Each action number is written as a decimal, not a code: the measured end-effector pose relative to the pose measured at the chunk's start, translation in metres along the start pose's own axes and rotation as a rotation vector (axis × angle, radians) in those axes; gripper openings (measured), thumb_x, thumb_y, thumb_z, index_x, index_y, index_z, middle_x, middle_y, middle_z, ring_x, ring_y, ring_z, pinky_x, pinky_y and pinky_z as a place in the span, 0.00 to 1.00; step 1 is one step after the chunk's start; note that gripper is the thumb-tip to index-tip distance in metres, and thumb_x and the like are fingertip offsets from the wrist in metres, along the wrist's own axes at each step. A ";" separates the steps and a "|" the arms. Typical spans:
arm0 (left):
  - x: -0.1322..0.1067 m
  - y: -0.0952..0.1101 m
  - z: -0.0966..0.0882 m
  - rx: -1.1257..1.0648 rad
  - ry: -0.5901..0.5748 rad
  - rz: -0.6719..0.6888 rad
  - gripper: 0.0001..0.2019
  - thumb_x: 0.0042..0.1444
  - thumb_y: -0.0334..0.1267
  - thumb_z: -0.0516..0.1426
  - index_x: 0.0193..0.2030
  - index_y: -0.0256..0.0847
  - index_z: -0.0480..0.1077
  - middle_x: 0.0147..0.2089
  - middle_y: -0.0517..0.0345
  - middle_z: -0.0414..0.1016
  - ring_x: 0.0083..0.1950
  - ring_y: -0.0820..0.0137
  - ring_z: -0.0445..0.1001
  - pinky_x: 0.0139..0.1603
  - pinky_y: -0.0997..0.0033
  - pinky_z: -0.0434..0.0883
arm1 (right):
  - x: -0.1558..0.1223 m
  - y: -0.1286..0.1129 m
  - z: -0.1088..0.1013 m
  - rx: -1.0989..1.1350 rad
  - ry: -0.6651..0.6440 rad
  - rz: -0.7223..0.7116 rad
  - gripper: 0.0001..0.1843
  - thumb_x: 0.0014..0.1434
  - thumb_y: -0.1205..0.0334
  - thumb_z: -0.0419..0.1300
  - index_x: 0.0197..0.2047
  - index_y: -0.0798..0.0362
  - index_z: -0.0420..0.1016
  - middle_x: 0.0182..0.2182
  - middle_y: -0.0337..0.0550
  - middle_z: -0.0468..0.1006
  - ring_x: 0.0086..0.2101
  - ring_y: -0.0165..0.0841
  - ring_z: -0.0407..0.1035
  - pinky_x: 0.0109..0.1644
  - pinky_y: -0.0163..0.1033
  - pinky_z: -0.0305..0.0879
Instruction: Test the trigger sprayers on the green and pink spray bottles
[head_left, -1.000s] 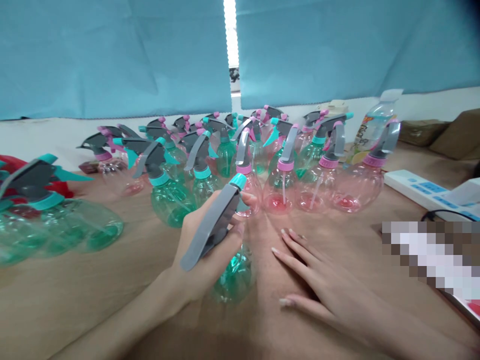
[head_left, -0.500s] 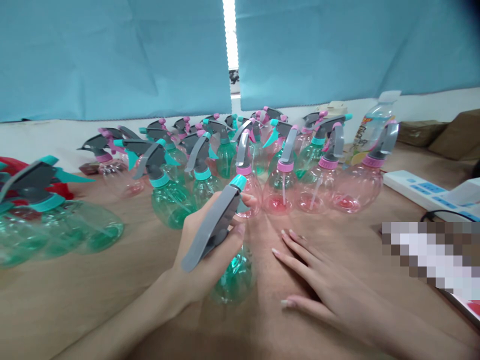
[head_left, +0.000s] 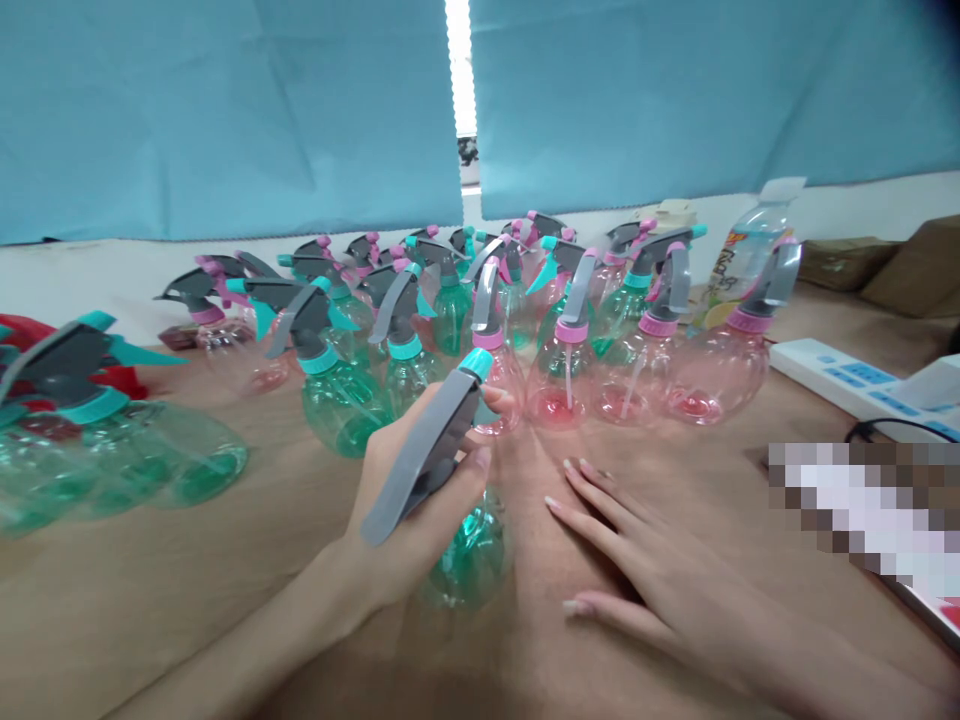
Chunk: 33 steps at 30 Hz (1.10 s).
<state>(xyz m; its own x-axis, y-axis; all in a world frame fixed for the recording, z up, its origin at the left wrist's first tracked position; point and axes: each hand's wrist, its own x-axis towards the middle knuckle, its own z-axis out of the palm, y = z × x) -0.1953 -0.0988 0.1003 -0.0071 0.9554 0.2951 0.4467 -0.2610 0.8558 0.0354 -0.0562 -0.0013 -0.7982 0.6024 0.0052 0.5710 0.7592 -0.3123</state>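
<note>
Spray bottle [head_left: 429, 440], green and grey-topped, in the head view: the left hand [head_left: 424, 530] is wrapped round it (part of the grip is hidden). It seemingly stands on the table [head_left: 187, 580]; the right hand [head_left: 652, 560] lies spread nearby.

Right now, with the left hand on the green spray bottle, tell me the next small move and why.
Probably slide the right hand over to steady the green spray bottle by its body: the left hand grips it near the neck, below the gray spray head, while the right lies palm down on the tabletop close by, holding nothing.
</note>
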 end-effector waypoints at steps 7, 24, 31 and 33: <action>0.001 -0.002 -0.001 0.056 0.016 0.033 0.18 0.56 0.32 0.53 0.53 0.44 0.69 0.43 0.58 0.78 0.28 0.72 0.71 0.29 0.73 0.70 | 0.000 -0.001 0.001 0.011 0.005 0.011 0.40 0.64 0.35 0.49 0.71 0.49 0.50 0.70 0.50 0.43 0.68 0.50 0.39 0.66 0.60 0.50; 0.001 -0.004 -0.001 0.072 0.034 0.053 0.18 0.54 0.33 0.55 0.52 0.45 0.69 0.50 0.56 0.77 0.35 0.70 0.76 0.37 0.70 0.75 | 0.000 0.000 0.001 0.001 -0.004 0.015 0.41 0.63 0.34 0.48 0.71 0.49 0.49 0.70 0.49 0.42 0.67 0.49 0.39 0.66 0.59 0.50; 0.002 -0.003 -0.001 0.070 0.045 0.039 0.17 0.53 0.33 0.55 0.50 0.45 0.70 0.48 0.57 0.78 0.35 0.69 0.77 0.37 0.70 0.74 | 0.000 -0.001 0.000 0.007 -0.004 0.012 0.40 0.64 0.35 0.48 0.71 0.49 0.50 0.70 0.50 0.43 0.67 0.49 0.39 0.66 0.60 0.51; 0.002 -0.002 -0.001 0.058 0.035 0.029 0.17 0.53 0.32 0.54 0.50 0.45 0.70 0.51 0.56 0.77 0.36 0.69 0.76 0.37 0.71 0.74 | -0.001 0.000 0.001 0.019 0.016 0.011 0.40 0.63 0.36 0.50 0.71 0.48 0.50 0.70 0.48 0.43 0.67 0.49 0.39 0.66 0.60 0.50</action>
<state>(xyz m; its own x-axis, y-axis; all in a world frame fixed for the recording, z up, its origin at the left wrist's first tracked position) -0.1970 -0.0966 0.1000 -0.0237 0.9419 0.3352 0.4981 -0.2796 0.8208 0.0358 -0.0567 -0.0026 -0.7888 0.6145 0.0174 0.5754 0.7480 -0.3308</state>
